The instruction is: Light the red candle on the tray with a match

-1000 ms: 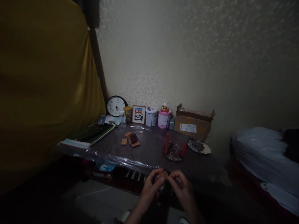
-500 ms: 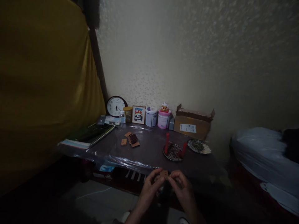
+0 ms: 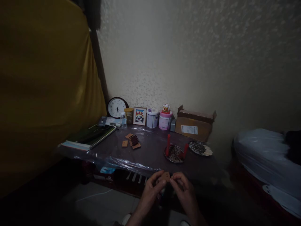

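Between my two hands, just in front of the table's near edge, is a small brown cardboard matchbox [image 3: 166,176] with small dark marks on its face. My left hand [image 3: 152,187] is closed on it from the left, thumb in front and fingers behind. My right hand [image 3: 182,187] pinches at its right edge; whether a thin stick is also between those fingertips is too dark to tell. Beyond, on the table, lies a loose pile of similar matchboxes [image 3: 134,142], some showing dark sides, with one box [image 3: 124,143] apart on the left.
Red candles [image 3: 168,146] stand on a round metal plate [image 3: 173,161] holding dark bits. Behind it, another plate [image 3: 198,153] bears dark pieces and pale sticks. Along the wall are a clock [image 3: 117,107], a panda picture [image 3: 139,116], tins [image 3: 165,120] and a carton [image 3: 194,127]. Books [image 3: 90,138] lie left.
The matchbox has tilted slightly between my fingers and shows a little more of its face. Both hands stay in nearly the same place; the table things have not moved.
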A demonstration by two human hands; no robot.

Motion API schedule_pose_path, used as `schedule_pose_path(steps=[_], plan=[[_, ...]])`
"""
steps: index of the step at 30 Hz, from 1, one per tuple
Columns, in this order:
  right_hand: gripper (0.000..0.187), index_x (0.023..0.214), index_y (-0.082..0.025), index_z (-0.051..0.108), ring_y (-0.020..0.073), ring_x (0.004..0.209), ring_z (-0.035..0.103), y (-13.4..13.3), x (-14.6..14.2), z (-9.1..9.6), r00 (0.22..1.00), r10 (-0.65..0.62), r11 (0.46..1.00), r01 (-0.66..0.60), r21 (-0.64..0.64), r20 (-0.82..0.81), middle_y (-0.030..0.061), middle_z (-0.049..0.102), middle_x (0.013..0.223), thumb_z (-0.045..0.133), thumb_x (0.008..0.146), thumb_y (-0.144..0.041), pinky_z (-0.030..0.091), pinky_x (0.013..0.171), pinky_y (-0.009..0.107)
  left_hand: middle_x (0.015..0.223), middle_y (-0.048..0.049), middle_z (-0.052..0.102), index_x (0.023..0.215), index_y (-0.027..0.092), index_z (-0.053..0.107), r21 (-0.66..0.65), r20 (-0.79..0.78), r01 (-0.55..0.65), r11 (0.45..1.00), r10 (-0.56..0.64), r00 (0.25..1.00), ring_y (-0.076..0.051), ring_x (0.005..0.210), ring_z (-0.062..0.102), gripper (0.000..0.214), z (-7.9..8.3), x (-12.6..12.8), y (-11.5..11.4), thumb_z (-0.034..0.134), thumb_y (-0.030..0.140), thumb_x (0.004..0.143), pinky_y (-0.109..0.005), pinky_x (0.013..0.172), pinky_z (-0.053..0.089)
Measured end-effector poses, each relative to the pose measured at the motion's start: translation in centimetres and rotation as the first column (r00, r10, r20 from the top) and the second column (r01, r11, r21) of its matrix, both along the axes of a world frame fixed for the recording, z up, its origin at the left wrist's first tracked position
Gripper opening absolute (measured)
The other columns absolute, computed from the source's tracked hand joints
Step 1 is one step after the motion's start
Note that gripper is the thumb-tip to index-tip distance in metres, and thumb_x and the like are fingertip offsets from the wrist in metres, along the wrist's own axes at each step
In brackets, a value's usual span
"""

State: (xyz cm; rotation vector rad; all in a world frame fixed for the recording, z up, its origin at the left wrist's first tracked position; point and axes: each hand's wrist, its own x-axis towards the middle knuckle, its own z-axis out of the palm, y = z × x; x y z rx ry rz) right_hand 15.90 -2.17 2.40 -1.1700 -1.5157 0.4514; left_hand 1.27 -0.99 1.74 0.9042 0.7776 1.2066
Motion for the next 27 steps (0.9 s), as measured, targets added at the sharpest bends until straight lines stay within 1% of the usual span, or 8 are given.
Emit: schedule_pose_path(steps=[4,9,12,15,20,22,24,27], plan=[[0.012,0.074,-0.02,0.056,0.0148,0.068,0.062,0.0,0.0,-0.1,1.0,0.006,1.0,-0.006,-0.009,-0.01,-0.0002,0.061,0.07,0.06,0.078,-0.03,0.05,0.064,0.022,0.1,-0.0095,0.071,0.1,0.017,0.068,0.018,-0.027,-0.007,1.0,0.008,1.0,-0.027,0.096,0.06,0.047,0.1,0.0,0.0,0.076,0.036,0.058,-0.032,0.083,0.044],[0.011,0.073,-0.02,0.056,0.0154,0.068,0.062,0.1,0.1,-0.1,1.0,0.004,1.0,-0.004,-0.009,-0.013,0.0002,0.061,0.07,0.06,0.077,-0.03,0.05,0.064,0.022,0.097,-0.0084,0.072,0.1,0.017,0.067,0.03,-0.01,-0.001,1.0,0.002,1.0,-0.026,0.094,0.061,0.045,-0.6,0.1,0.3,0.076,0.033,0.059,-0.032,0.083,0.044],[0.011,0.073,-0.02,0.057,0.0152,0.067,0.062,0.1,0.0,0.1,1.0,-0.011,1.0,0.01,-0.007,0.0,0.0001,0.061,0.069,0.06,0.077,-0.03,0.05,0.064,0.022,0.101,-0.0096,0.07,0.101,0.017,0.067,0.04,0.004,0.01,0.999,-0.01,1.0,-0.026,0.095,0.06,0.045,-0.9,0.1,0.4,0.076,0.033,0.059,-0.032,0.083,0.044],[0.012,0.071,-0.02,0.057,0.0154,0.067,0.062,-0.1,-0.1,0.6,1.0,-0.017,1.0,0.017,-0.003,-0.007,0.0002,0.062,0.069,0.06,0.076,-0.03,0.05,0.064,0.022,0.104,-0.0105,0.069,0.102,0.017,0.067,0.043,-0.004,0.025,0.999,-0.025,1.0,-0.026,0.097,0.059,0.047,-0.8,0.1,0.3,0.076,0.034,0.059,-0.032,0.084,0.043],[0.014,0.069,-0.021,0.058,0.0166,0.066,0.063,-0.1,0.2,1.0,0.997,-0.06,0.995,0.056,-0.085,-0.049,0.0007,0.064,0.067,0.06,0.074,-0.033,0.05,0.062,0.023,0.093,-0.0076,0.07,0.099,0.017,0.066,0.04,0.015,0.022,0.999,-0.022,1.0,-0.022,0.085,0.061,0.044,-0.5,0.0,0.1,0.076,0.034,0.06,-0.029,0.076,0.044],[0.013,0.071,-0.021,0.058,0.0172,0.066,0.063,0.2,0.7,0.8,0.991,-0.102,0.989,0.092,-0.119,-0.083,0.0009,0.065,0.069,0.062,0.071,-0.034,0.05,0.062,0.024,0.088,-0.006,0.07,0.097,0.017,0.065,0.044,0.028,0.028,0.999,-0.029,0.999,-0.019,0.08,0.061,0.04,-0.4,0.0,0.0,0.074,0.034,0.062,-0.028,0.074,0.044],[0.016,0.075,-0.021,0.058,0.0179,0.066,0.064,0.7,1.2,0.5,0.978,-0.135,0.983,0.112,-0.144,-0.161,0.0006,0.066,0.07,0.064,0.069,-0.034,0.051,0.061,0.026,0.088,-0.0055,0.07,0.097,0.017,0.065,0.033,0.053,0.04,0.999,-0.041,0.998,-0.019,0.079,0.061,0.038,-0.2,0.0,-0.1,0.073,0.034,0.064,-0.027,0.073,0.044],[0.026,0.087,-0.02,0.058,0.0184,0.064,0.065,1.3,1.9,0.1,0.955,-0.173,0.977,0.136,-0.163,-0.243,0.0003,0.066,0.073,0.065,0.067,-0.035,0.052,0.061,0.028,0.086,-0.0061,0.07,0.096,0.016,0.066,0.002,0.089,0.058,0.998,-0.058,0.994,-0.019,0.078,0.062,0.04,0.2,0.0,-0.1,0.074,0.035,0.062,-0.027,0.071,0.044]])
